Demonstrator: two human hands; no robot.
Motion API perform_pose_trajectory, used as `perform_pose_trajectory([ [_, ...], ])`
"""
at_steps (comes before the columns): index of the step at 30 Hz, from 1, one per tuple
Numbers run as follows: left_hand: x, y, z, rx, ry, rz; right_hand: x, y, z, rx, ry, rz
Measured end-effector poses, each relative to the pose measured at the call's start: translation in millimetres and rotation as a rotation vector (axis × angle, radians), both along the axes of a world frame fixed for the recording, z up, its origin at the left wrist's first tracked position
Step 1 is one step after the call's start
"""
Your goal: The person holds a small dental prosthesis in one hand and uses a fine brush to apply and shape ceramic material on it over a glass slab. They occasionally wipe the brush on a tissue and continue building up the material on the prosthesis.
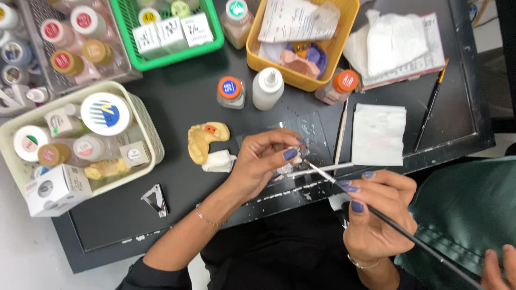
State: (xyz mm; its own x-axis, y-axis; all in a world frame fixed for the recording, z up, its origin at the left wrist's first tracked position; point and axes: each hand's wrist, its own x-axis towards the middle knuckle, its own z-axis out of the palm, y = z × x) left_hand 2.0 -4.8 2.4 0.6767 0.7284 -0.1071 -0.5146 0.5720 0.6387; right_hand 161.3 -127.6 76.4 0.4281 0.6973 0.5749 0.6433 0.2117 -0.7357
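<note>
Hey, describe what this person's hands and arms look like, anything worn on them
Both hands have purple-painted nails. The left hand has a thin chain bracelet at the wrist and a dark sleeve pushed up the forearm. The right hand wears a silver bracelet.

Matt black tabletop [183, 102], glossy plastic bottles [267, 87]

two hands [269, 161] [376, 220]; three baskets, one cream [148, 126], one green [177, 53], one yellow [344, 37]; two orange-capped jars [231, 91] [338, 86]; one white squeeze bottle [267, 88]; two long-handled brushes [398, 231] [431, 104]; one yellow dental cast [204, 139].
</note>
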Motion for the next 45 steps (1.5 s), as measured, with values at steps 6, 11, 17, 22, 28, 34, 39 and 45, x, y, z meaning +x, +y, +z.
perform_pose_trajectory([
  [6,-2,-2,-2,-0.025,-0.014,-0.011,2,-4,-3,-0.015,-0.053,0.012],
  [11,-2,0,-1,-0.005,-0.021,-0.021,4,-2,-7,-0.021,-0.076,0.027],
  [17,-2,3,4,0.004,-0.032,-0.031,3,-3,-3,-0.048,-0.053,0.025],
  [22,-2,2,5,0.007,-0.035,-0.034,5,-2,-4,-0.041,-0.090,0.030],
  [28,-2,2,5,0.006,-0.023,-0.036,5,-2,-4,-0.005,-0.029,0.034],
  [34,-2,3,4,0.020,-0.039,-0.036,4,-1,-5,-0.021,-0.059,0.050],
  [39,-1,2,2,0.013,-0.040,-0.034,4,-3,-9,0.039,0.024,0.023],
  [45,-2,4,1,-0.023,-0.059,0.009,2,-6,-25,-0.099,0.042,-0.002],
])
